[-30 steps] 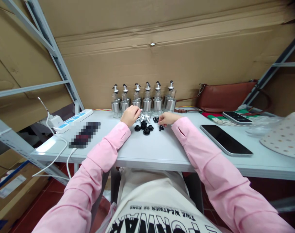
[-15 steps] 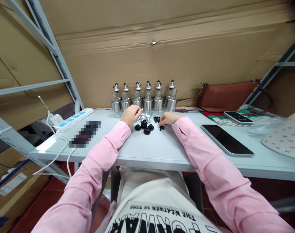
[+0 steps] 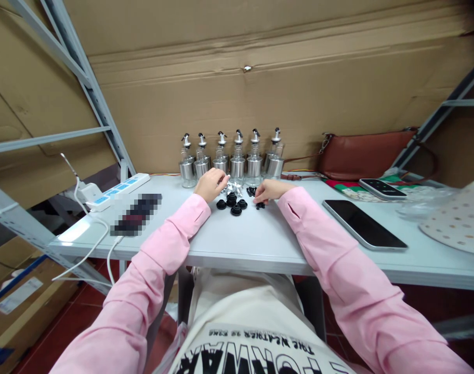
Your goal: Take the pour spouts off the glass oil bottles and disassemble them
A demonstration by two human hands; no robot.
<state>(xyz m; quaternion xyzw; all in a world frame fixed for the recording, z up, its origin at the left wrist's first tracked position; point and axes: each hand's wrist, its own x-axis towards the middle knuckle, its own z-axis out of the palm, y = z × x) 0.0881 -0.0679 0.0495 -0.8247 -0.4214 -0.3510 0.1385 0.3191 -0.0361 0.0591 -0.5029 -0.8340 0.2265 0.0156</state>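
My left hand [image 3: 211, 185] rests on the table with its fingers curled in, beside a small heap of silvery metal pieces [image 3: 234, 190]; whatever its fingertips may hold is too small to make out. Just in front lie several round black stepped stoppers [image 3: 232, 199]. My right hand [image 3: 268, 190] has thumb and finger pinched low over small black pieces [image 3: 261, 205], and more small black pieces [image 3: 251, 191] lie behind its fingertips. Whether one is in the pinch is hidden. Behind both hands stand glass bottles with metal sleeves [image 3: 237, 167], some topped with pouring spouts [image 3: 239, 137].
On the left are a power strip [image 3: 122, 191] with cables and a blurred dark object [image 3: 137, 214]. A tablet-like phone [image 3: 364, 224], a second device [image 3: 382, 189], a brown bag [image 3: 367, 154] and a dotted cloth [image 3: 459, 223] occupy the right. Cardboard [image 3: 299, 93] backs the table [image 3: 245, 241].
My right hand has shifted very slightly to the left over the small black pieces. The left hand stays where it was.
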